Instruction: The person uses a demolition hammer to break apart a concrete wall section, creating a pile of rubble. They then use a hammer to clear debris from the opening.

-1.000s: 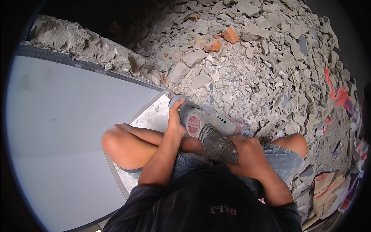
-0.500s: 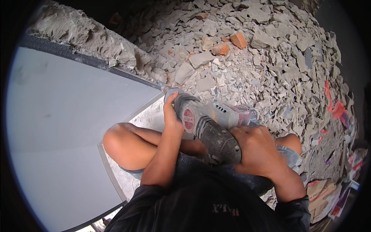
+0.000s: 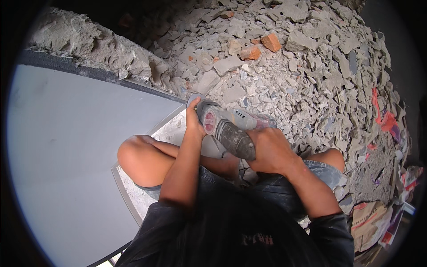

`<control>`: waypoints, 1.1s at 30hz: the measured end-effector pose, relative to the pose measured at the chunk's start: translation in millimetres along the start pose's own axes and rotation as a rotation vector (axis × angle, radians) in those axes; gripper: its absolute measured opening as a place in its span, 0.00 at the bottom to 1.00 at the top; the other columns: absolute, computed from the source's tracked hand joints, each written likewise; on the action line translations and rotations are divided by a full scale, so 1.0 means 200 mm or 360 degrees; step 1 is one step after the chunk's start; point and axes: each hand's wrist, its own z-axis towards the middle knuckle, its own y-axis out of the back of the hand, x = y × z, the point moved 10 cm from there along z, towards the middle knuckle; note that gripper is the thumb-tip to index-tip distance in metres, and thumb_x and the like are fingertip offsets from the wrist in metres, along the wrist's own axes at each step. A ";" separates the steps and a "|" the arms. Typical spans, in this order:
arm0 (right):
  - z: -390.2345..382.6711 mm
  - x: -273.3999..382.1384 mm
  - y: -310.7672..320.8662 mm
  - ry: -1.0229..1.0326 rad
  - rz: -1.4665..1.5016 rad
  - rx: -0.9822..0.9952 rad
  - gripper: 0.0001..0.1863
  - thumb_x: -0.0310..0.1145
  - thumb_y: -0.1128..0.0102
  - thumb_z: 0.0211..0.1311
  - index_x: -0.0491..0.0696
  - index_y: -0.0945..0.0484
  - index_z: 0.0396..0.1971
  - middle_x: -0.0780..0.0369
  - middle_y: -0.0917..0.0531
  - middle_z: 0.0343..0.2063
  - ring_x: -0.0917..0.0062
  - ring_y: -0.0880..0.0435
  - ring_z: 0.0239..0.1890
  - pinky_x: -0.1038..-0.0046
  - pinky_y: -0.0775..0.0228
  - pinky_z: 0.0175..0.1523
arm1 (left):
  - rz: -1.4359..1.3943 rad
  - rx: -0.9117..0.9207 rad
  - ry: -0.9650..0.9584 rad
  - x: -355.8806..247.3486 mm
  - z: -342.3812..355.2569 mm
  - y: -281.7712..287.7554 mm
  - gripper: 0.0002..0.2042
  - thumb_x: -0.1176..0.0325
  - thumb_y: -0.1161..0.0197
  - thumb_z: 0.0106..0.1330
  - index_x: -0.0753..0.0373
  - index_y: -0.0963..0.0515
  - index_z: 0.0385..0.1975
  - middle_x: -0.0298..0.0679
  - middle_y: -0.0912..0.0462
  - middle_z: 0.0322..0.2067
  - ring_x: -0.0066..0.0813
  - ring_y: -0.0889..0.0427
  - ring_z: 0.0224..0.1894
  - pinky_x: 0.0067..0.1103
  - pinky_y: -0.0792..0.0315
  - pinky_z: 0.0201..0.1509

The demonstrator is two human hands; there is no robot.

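**Both hands clamped on the grinder at the slab's edge**

We crouch on a pale tile piece, one bare knee over its left rim. Our right hand wraps shut around the dusty dark body of the angle grinder; our left hand closes over its head, fingers curled tight. The tool sits at the tile's far corner, just beside the big smooth grey slab to our left. Beyond lies broken rubble with orange brick lumps, leaving little free room.
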 end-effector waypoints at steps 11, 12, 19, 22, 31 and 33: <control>-0.08 -0.13 0.03 -0.0026 -0.0184 -0.0124 0.27 0.32 0.28 0.38 0.43 0.17 0.45 0.50 0.13 0.37 0.52 0.14 0.40 0.57 0.21 0.48 | -0.0063 -0.0003 -0.0153 0.05 0.01 -0.05 0.25 0.50 0.37 0.63 0.65 0.22 0.51 0.49 0.16 0.45 0.51 0.16 0.46 0.47 0.21 0.54; -0.06 -0.10 0.00 0.0012 -0.0199 -0.0139 0.27 0.33 0.28 0.38 0.43 0.17 0.45 0.50 0.13 0.37 0.53 0.13 0.40 0.58 0.21 0.47 | -0.0092 0.0020 -0.0142 0.04 0.03 -0.02 0.25 0.50 0.37 0.63 0.65 0.22 0.51 0.49 0.16 0.45 0.51 0.16 0.46 0.46 0.21 0.54; 0.03 0.07 -0.06 0.0052 -0.0249 -0.0025 0.22 0.37 0.29 0.42 0.41 0.17 0.39 0.51 0.13 0.33 0.56 0.12 0.37 0.58 0.20 0.44 | -0.0156 0.0004 -0.0191 -0.05 0.02 0.05 0.26 0.49 0.37 0.64 0.68 0.21 0.50 0.47 0.16 0.43 0.47 0.17 0.42 0.42 0.22 0.53; 0.21 0.11 -0.13 0.0171 -0.0215 -0.0077 0.18 0.35 0.33 0.43 0.41 0.18 0.36 0.51 0.13 0.32 0.55 0.12 0.36 0.57 0.20 0.42 | -0.0044 -0.0022 -0.0200 -0.14 0.09 0.10 0.31 0.46 0.40 0.64 0.68 0.24 0.55 0.52 0.17 0.45 0.53 0.18 0.48 0.47 0.25 0.59; 0.15 -0.16 -0.24 -0.0115 -0.0033 -0.0027 0.25 0.32 0.31 0.42 0.36 0.18 0.43 0.44 0.14 0.34 0.50 0.13 0.39 0.55 0.21 0.46 | -0.0016 -0.0083 -0.0028 -0.02 0.33 0.16 0.24 0.51 0.39 0.63 0.66 0.21 0.49 0.51 0.15 0.42 0.53 0.15 0.41 0.46 0.21 0.54; 0.01 -0.29 -0.14 -0.0179 0.0105 -0.0148 0.29 0.30 0.27 0.40 0.35 0.19 0.46 0.43 0.15 0.37 0.48 0.14 0.42 0.56 0.22 0.50 | -0.0085 -0.0018 -0.0053 0.08 0.28 0.03 0.22 0.50 0.39 0.64 0.65 0.20 0.45 0.49 0.15 0.39 0.51 0.15 0.39 0.45 0.20 0.51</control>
